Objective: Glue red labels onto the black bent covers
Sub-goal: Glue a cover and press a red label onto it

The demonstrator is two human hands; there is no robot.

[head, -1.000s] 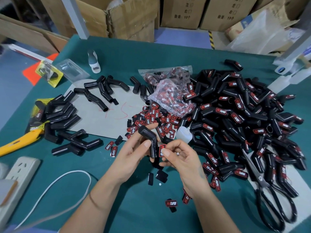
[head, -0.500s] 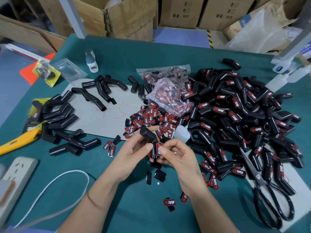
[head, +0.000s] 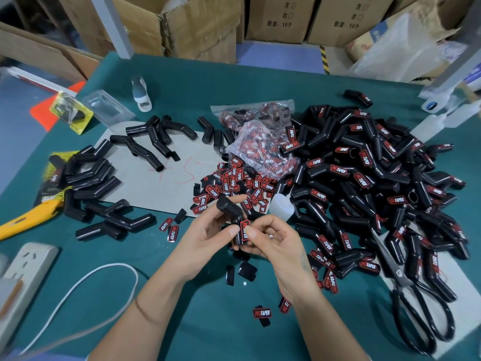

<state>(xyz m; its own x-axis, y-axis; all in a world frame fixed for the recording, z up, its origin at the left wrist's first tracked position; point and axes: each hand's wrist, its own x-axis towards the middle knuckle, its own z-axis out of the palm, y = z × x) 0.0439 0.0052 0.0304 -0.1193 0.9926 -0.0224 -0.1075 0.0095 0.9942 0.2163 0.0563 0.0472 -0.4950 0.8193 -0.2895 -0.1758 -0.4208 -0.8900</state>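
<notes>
Left hand [head: 208,234] grips a black bent cover [head: 232,213] mid-frame above the tabletop [head: 182,321], right hand [head: 273,243] pinching the red label [head: 245,229] onto it. Looks like the sticking step; next probably a firm press, then onto the finished pile [head: 364,178] at right.

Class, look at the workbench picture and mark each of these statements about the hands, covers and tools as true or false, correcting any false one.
1. Both hands hold one black bent cover. True: the left hand and the right hand grip it together.
2. The held cover bears no label. False: a red label sits on its lower leg.
3. The scissors lie at the right of the table. True.
4. The big pile of labelled covers lies left of the hands. False: it lies to the right.
5. The yellow knife is in the right hand. False: it lies on the table at the left.
</notes>
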